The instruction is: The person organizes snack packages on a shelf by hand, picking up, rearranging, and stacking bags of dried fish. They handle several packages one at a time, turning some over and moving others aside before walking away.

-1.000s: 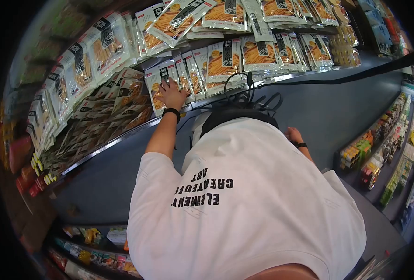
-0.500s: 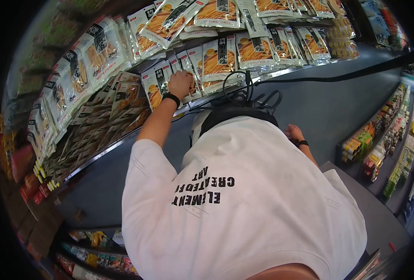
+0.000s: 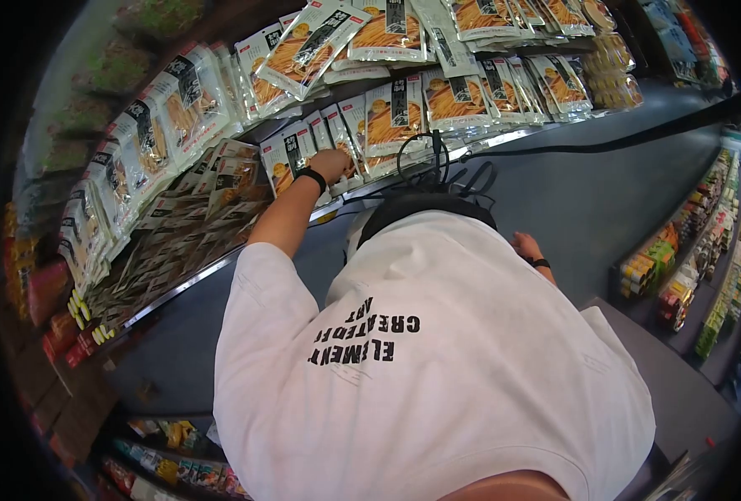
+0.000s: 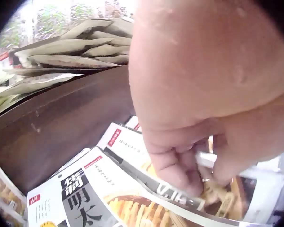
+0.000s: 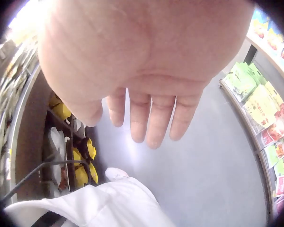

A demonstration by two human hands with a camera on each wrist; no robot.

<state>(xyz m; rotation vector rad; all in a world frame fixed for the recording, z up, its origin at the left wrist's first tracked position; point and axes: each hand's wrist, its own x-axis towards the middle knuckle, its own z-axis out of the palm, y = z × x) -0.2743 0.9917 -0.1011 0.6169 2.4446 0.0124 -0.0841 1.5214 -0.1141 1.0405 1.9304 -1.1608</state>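
My left hand [image 3: 330,165] reaches into the lower shelf's row of dried fish packets. In the left wrist view its thumb and curled fingers pinch the upper part of a dried fish packet [image 4: 225,201] with a brown see-through window. Just left of it a white packet [image 4: 102,191] with a grey lettered band leans against its neighbours; in the head view this packet [image 3: 285,157] ends the row. My right hand [image 3: 527,245] hangs at my side, away from the shelf. In the right wrist view its fingers [image 5: 155,120] point down, straight and slightly spread, holding nothing.
More packets [image 3: 387,33] crowd the shelf above. Stacked packets [image 3: 191,209] lie left of the row, beyond a brown divider [image 4: 61,113]. A black strap [image 3: 604,142] and a looped cable [image 3: 424,159] cross near my waist. Across the grey floor [image 5: 203,165] stands another stocked shelf [image 5: 260,109].
The left hand has moved from spread over the leftmost packet to the packets on its right, its fingers now curled in. The right hand still hangs at the side.
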